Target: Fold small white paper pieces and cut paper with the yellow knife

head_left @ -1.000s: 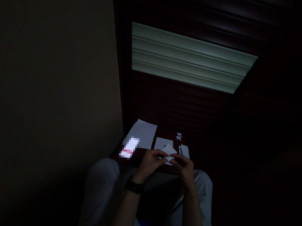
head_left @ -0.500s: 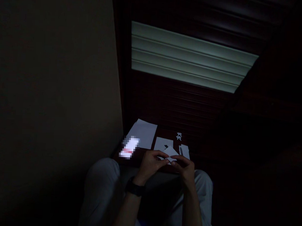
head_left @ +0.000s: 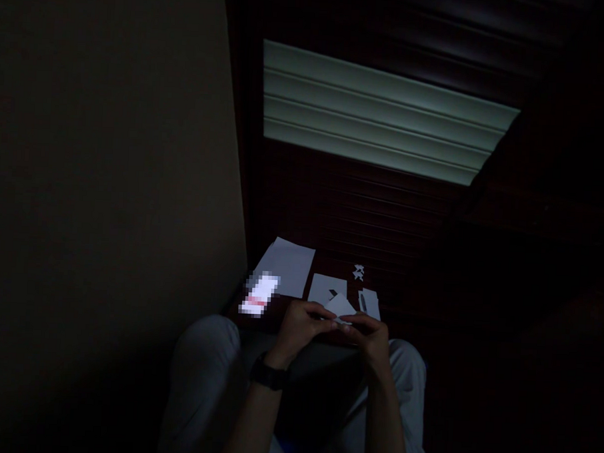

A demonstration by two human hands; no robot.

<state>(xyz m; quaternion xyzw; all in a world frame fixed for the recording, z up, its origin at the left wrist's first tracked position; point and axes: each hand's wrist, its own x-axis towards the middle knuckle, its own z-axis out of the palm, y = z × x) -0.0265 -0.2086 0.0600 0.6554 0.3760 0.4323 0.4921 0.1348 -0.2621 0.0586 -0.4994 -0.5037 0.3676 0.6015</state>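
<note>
**White paper piece (head_left: 340, 307) pinched between two hands above a dark bench (head_left: 284, 319)**

In a very dim room, a plain wall (head_left: 110, 151) fills your left side. Ahead of you is a dark slatted panel (head_left: 363, 206), crossed by a pale slatted band (head_left: 381, 116). Your legs (head_left: 203, 356), in light trousers, stand apart at the near edge of the bench. At its left lies a large white sheet (head_left: 287, 266).

Your left hand (head_left: 300, 330) and right hand (head_left: 371, 335) meet over the bench's middle. The fingers (head_left: 319, 309) of each are nearly closed, thumb below, gripping the white paper piece between them, one corner pointing away from you. Partly hidden behind it is a square sheet (head_left: 324, 286). A bright, pixelated rectangle (head_left: 259, 295) overlaps the large sheet's near edge. Near your right hand lie narrower papers (head_left: 371, 302); a black band (head_left: 269, 373) circles your left wrist. Smallest are a slim dark object (head_left: 363, 302) on those papers and white scraps (head_left: 359, 272) beyond.
</note>
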